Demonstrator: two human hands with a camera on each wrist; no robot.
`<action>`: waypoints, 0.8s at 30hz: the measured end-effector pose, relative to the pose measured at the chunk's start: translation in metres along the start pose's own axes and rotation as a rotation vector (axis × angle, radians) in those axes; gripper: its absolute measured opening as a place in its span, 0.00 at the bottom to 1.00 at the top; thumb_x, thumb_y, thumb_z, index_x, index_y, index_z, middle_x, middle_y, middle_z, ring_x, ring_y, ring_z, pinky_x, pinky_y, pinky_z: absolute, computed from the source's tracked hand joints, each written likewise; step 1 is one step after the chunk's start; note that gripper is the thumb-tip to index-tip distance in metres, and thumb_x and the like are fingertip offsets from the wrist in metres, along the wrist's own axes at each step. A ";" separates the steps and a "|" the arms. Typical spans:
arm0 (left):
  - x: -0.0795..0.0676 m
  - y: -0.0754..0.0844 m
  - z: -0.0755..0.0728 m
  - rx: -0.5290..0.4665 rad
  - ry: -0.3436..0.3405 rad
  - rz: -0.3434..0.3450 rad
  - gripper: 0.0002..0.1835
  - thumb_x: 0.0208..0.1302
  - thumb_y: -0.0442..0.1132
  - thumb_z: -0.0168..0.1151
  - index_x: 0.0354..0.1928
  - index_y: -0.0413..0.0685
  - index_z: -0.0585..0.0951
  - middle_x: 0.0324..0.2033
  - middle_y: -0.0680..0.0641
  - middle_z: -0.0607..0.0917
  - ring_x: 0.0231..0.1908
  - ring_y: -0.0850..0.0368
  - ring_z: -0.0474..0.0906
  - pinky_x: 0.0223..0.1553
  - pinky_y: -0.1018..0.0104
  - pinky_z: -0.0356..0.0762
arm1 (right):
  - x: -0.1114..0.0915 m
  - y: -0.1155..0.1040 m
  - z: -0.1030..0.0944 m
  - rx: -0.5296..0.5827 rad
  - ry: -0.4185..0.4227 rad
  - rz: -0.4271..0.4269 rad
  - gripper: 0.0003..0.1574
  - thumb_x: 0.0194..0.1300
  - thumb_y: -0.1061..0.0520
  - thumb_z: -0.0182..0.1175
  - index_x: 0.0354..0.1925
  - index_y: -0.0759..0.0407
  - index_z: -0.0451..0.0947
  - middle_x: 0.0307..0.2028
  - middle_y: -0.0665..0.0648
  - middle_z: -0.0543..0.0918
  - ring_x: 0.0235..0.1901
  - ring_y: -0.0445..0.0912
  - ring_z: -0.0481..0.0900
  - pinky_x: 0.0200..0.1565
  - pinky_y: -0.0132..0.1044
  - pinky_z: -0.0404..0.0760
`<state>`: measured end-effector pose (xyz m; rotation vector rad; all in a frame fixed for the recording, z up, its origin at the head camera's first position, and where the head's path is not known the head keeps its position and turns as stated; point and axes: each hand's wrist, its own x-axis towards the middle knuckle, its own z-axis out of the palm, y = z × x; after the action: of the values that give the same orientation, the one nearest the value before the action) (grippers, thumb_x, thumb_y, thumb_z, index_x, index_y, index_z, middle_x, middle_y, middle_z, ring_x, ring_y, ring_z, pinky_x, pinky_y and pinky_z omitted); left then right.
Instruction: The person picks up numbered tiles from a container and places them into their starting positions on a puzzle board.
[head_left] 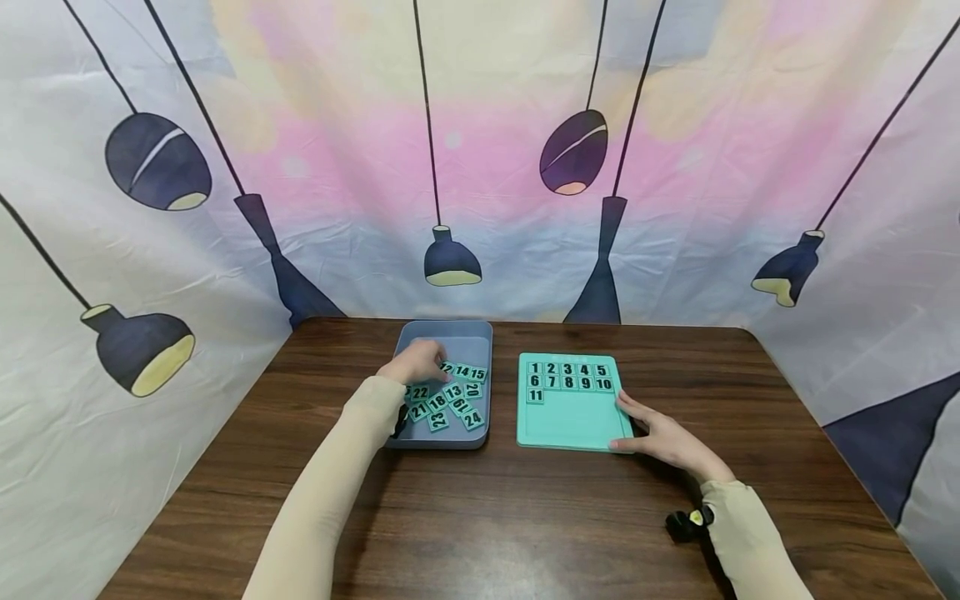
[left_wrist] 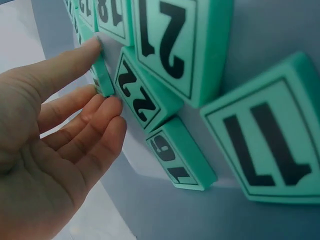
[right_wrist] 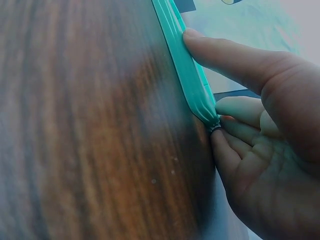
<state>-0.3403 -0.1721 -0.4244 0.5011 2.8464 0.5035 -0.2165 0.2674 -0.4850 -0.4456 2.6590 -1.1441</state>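
Observation:
My left hand (head_left: 418, 362) reaches into a grey-blue tray (head_left: 483, 425) of loose green number tiles (head_left: 437, 403). Between its thumb and fingertips is a green number tile (left_wrist: 104, 80), pinched near the tile marked 12 (head_left: 447, 367); its face is mostly hidden in the left wrist view. On the right, a turquoise number board (head_left: 573, 427) lies flat on the table, with tiles 1 to 10 in two rows and 11 starting a third. My right hand (head_left: 670, 437) holds the board's near right corner, thumb and fingers on its edges.
Both the tray and the board stand on a dark wooden table (head_left: 450, 517), side by side with a strip of wood between them. Behind the table hangs a cloth (head_left: 360, 167) printed with lamps. A black wrist camera (head_left: 686, 525) sits at the right sleeve.

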 end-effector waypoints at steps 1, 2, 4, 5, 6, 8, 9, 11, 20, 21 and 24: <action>0.000 0.000 0.000 -0.001 -0.001 0.001 0.23 0.63 0.38 0.72 0.57 0.34 0.81 0.46 0.40 0.83 0.46 0.48 0.80 0.50 0.52 0.79 | 0.000 0.000 0.000 0.002 0.001 0.001 0.62 0.62 0.38 0.70 0.79 0.60 0.50 0.79 0.62 0.46 0.75 0.66 0.47 0.66 0.65 0.62; 0.000 -0.001 0.000 -0.003 -0.003 0.003 0.23 0.63 0.37 0.72 0.56 0.34 0.81 0.46 0.41 0.83 0.45 0.48 0.79 0.50 0.52 0.79 | 0.000 0.000 0.000 0.001 0.003 0.002 0.62 0.62 0.38 0.70 0.79 0.59 0.50 0.79 0.62 0.46 0.75 0.66 0.47 0.66 0.65 0.62; 0.000 -0.002 0.000 -0.007 -0.005 0.006 0.21 0.63 0.36 0.72 0.56 0.34 0.81 0.43 0.41 0.83 0.43 0.49 0.78 0.49 0.52 0.79 | 0.000 0.001 0.000 0.001 0.005 0.000 0.62 0.62 0.38 0.70 0.79 0.59 0.50 0.79 0.62 0.46 0.75 0.66 0.47 0.66 0.65 0.62; 0.000 -0.002 0.000 -0.009 -0.005 0.007 0.21 0.62 0.35 0.72 0.55 0.34 0.81 0.42 0.42 0.83 0.42 0.49 0.78 0.49 0.53 0.79 | 0.000 0.001 0.000 0.001 0.005 0.000 0.62 0.62 0.38 0.70 0.79 0.59 0.50 0.79 0.62 0.46 0.75 0.66 0.47 0.66 0.66 0.62; 0.000 -0.002 0.000 -0.013 -0.005 0.008 0.20 0.62 0.34 0.72 0.54 0.34 0.81 0.40 0.42 0.83 0.40 0.50 0.78 0.48 0.53 0.79 | 0.000 0.001 0.000 -0.002 0.005 -0.002 0.62 0.62 0.38 0.70 0.79 0.60 0.50 0.79 0.62 0.47 0.75 0.66 0.47 0.66 0.65 0.62; 0.000 -0.002 0.000 -0.014 -0.002 0.008 0.19 0.62 0.35 0.72 0.52 0.34 0.82 0.37 0.43 0.82 0.38 0.51 0.76 0.46 0.54 0.78 | 0.000 0.001 0.000 0.000 0.002 -0.003 0.62 0.62 0.38 0.70 0.79 0.60 0.50 0.79 0.62 0.46 0.76 0.66 0.46 0.67 0.65 0.61; -0.001 -0.002 0.000 -0.012 0.001 0.007 0.18 0.62 0.35 0.72 0.51 0.35 0.82 0.36 0.44 0.81 0.37 0.51 0.76 0.45 0.55 0.78 | 0.000 0.001 0.000 0.002 0.001 -0.002 0.62 0.62 0.38 0.70 0.79 0.60 0.50 0.79 0.62 0.46 0.76 0.66 0.46 0.67 0.65 0.61; -0.001 -0.002 -0.001 -0.007 0.008 0.008 0.17 0.62 0.36 0.73 0.50 0.35 0.82 0.35 0.44 0.81 0.36 0.52 0.75 0.44 0.56 0.78 | 0.001 0.001 0.000 0.004 0.000 0.000 0.62 0.62 0.38 0.70 0.79 0.60 0.50 0.79 0.62 0.46 0.76 0.66 0.46 0.67 0.65 0.61; -0.003 -0.005 -0.001 -0.011 0.005 0.027 0.12 0.62 0.40 0.73 0.39 0.39 0.82 0.29 0.48 0.77 0.30 0.55 0.71 0.35 0.61 0.72 | 0.001 0.000 0.000 0.018 -0.005 0.002 0.62 0.62 0.39 0.70 0.79 0.60 0.50 0.79 0.63 0.46 0.76 0.66 0.45 0.67 0.65 0.60; -0.003 -0.005 -0.002 -0.015 -0.003 0.029 0.12 0.63 0.41 0.73 0.36 0.40 0.81 0.27 0.49 0.75 0.28 0.56 0.69 0.33 0.62 0.70 | 0.001 0.001 0.000 0.018 -0.006 0.002 0.62 0.62 0.39 0.70 0.79 0.60 0.50 0.79 0.63 0.46 0.76 0.66 0.45 0.67 0.65 0.60; -0.003 -0.007 -0.003 -0.036 -0.017 0.026 0.16 0.63 0.43 0.72 0.26 0.45 0.75 0.20 0.52 0.67 0.22 0.57 0.62 0.29 0.63 0.65 | 0.000 0.001 0.000 0.022 -0.007 0.003 0.62 0.62 0.39 0.70 0.79 0.60 0.50 0.79 0.62 0.46 0.76 0.66 0.45 0.67 0.65 0.61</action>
<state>-0.3407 -0.1802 -0.4234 0.5333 2.8132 0.5510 -0.2171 0.2683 -0.4856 -0.4408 2.6377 -1.1682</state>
